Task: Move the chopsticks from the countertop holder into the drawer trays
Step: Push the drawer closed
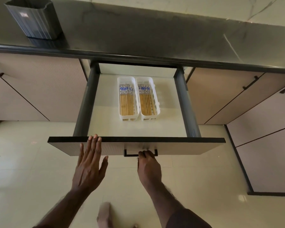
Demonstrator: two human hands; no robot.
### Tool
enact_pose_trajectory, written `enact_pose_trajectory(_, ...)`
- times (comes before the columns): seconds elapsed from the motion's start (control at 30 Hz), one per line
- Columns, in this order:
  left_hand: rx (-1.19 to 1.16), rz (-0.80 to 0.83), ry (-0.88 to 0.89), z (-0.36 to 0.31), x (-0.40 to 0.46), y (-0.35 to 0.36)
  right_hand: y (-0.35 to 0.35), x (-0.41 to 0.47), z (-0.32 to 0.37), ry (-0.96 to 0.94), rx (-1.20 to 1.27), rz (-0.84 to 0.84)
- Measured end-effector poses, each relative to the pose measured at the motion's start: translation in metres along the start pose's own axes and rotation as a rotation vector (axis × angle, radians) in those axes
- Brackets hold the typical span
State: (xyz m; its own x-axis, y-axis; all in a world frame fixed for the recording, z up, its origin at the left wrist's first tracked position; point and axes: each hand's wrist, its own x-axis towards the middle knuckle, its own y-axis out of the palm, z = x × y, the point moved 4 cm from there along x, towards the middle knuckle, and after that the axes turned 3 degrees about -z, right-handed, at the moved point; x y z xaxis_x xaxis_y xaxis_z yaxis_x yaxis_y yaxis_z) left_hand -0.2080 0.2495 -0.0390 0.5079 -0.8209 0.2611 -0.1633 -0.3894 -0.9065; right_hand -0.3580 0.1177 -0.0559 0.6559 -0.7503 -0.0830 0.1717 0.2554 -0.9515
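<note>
— Where are the chopsticks?

— In the open drawer [138, 129]. Two white slotted trays sit side by side near its back, touching or nearly so. The left tray [126, 79] holds one bundle of chopsticks [126, 102], the right tray [146, 79] a second bundle [146, 102].

— Which way do they lie?

— Long axis running front to back, in line with the trays' length. The blue-and-white patterned ends point to the back of the drawer, under the countertop; the plain wooden tips point to the drawer front [105, 146]. The right bundle fans very slightly to the right toward the front.

— And the holder?

— The dark ribbed holder [34, 20] stands upright at the far left of the black countertop [155, 35], well apart from the drawer. Its inside cannot be seen from this angle.

— The hands?

— The left hand [89, 165] is flat and spread open, fingers extended, fingertips at the top edge of the drawer front, palm against the panel; it grips nothing. The right hand [149, 167] has its fingers curled around the black bar handle [140, 153] at the middle of the drawer front.
</note>
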Motion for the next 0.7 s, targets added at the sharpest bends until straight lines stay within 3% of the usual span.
enact_pose_trajectory(0.3, -0.027, -0.128, -0.058, 0.005, 0.005, 0.018, 0.007, 0.008, -0.005, 0.042, -0.001, -0.028)
enact_pose_trajectory(0.7, -0.043, -0.138, -0.109, 0.013, 0.060, 0.021, -0.003, 0.067, -0.001, 0.002, -0.008, -0.038)
